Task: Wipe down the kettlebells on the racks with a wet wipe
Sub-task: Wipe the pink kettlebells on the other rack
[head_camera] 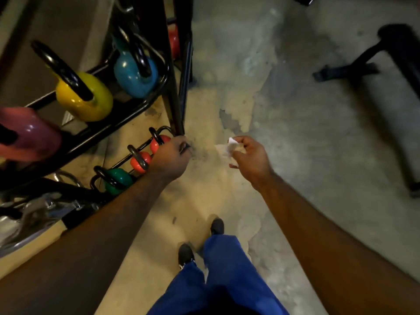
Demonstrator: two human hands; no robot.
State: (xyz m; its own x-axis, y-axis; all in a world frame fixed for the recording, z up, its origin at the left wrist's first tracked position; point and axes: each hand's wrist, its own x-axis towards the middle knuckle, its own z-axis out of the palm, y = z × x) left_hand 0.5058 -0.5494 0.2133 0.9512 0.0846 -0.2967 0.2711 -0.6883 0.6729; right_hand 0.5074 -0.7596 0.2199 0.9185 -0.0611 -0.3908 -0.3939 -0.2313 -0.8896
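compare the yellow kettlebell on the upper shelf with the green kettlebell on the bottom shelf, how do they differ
The glossy yellow kettlebell with a black handle is yellow, while the glossy green kettlebell with a black handle is green. The yellow one looks clearly bulkier, though it is also closer to the camera. It sits on the black metal rack's upper shelf; the green one sits on the bottom shelf beside two red ones. Both have shiny bodies and black loop handles.

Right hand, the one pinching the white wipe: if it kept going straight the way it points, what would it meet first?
Probably the black rack post just ahead of the right hand and its crumpled white wet wipe, beside the left hand; depth is unclear.
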